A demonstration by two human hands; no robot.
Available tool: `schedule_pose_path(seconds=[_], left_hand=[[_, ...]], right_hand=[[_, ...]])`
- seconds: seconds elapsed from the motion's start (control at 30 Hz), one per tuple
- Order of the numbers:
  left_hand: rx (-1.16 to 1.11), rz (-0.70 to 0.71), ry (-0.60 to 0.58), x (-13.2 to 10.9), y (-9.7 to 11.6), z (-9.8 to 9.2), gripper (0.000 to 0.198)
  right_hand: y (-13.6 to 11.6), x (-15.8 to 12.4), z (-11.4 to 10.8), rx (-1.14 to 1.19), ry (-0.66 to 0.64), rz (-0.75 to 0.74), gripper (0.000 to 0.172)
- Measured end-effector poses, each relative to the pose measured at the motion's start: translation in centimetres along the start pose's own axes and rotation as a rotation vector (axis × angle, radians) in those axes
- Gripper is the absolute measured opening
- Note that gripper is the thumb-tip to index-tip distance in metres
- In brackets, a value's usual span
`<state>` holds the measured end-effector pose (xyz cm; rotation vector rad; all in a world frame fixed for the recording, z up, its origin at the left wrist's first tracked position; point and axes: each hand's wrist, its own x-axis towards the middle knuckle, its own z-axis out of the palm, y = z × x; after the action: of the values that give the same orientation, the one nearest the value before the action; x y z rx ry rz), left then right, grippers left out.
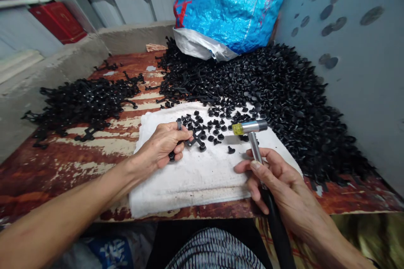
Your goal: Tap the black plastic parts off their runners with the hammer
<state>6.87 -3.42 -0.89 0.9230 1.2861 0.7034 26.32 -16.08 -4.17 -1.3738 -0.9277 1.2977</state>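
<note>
My left hand (168, 143) is closed around a branched black plastic piece (197, 139), whose arms stick out past the fingers on both sides. One arm's end rests at a small black round-based peg (202, 147); whether they are joined I cannot tell. In my right hand (274, 172) is a small mallet (252, 127) with a yellow face, a metal head and a black handle. Its head hovers over the white cloth (195, 178), right of the left hand. Several loose black pegs (217, 125) lie scattered on the cloth between and beyond the hands.
A heap of branched black pieces (85, 103) lies on the worn table (19, 172) at left. A large pile of black pegs (293, 92) covers the right and back. Behind stand a blue sack (233, 4), a grey panel (366, 71) and a concrete ledge (132, 38).
</note>
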Motion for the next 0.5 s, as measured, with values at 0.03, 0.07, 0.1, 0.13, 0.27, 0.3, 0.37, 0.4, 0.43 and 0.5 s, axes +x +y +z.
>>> schedule_pose_path(seconds=[0.03, 0.07, 0.1, 0.13, 0.27, 0.3, 0.37, 0.4, 0.43, 0.5], left_hand=[[0.020, -0.002, 0.005, 0.0, 0.1, 0.0, 0.019], [0.041, -0.004, 0.011, 0.0, 0.3, 0.1, 0.020], [0.062, -0.002, 0.018, 0.0, 0.4, 0.1, 0.021], [0.079, 0.004, 0.022, 0.0, 0.4, 0.1, 0.021], [0.097, 0.031, -0.001, 0.2, 0.3, -0.1, 0.020], [0.091, 0.033, -0.008, 0.2, 0.2, -0.1, 0.020], [0.084, 0.036, -0.015, 0.3, 0.0, -0.3, 0.020], [0.086, 0.038, -0.017, 0.4, -0.1, -0.4, 0.020], [0.092, 0.040, -0.018, 0.4, -0.1, -0.4, 0.019], [0.109, 0.043, -0.020, 0.4, -0.2, -0.5, 0.018]], right_hand=[[-0.2, 0.1, -0.1, -0.105, 0.000, -0.036, 0.028], [-0.5, 0.2, -0.1, -0.230, 0.001, -0.104, 0.027], [-0.9, 0.4, -0.1, -0.361, -0.002, -0.198, 0.029], [-1.2, 0.6, -0.1, -0.482, -0.014, -0.311, 0.033], [-2.4, 1.3, 0.6, -0.728, -0.107, -0.727, 0.054], [-2.6, 1.5, 0.7, -0.751, -0.097, -0.787, 0.057], [-2.6, 2.0, 0.9, -0.811, -0.057, -0.839, 0.062], [-2.6, 2.2, 0.8, -0.858, -0.057, -0.840, 0.061], [-2.6, 2.4, 0.8, -0.912, -0.077, -0.827, 0.060], [-2.6, 2.6, 0.6, -0.988, -0.142, -0.794, 0.058]])
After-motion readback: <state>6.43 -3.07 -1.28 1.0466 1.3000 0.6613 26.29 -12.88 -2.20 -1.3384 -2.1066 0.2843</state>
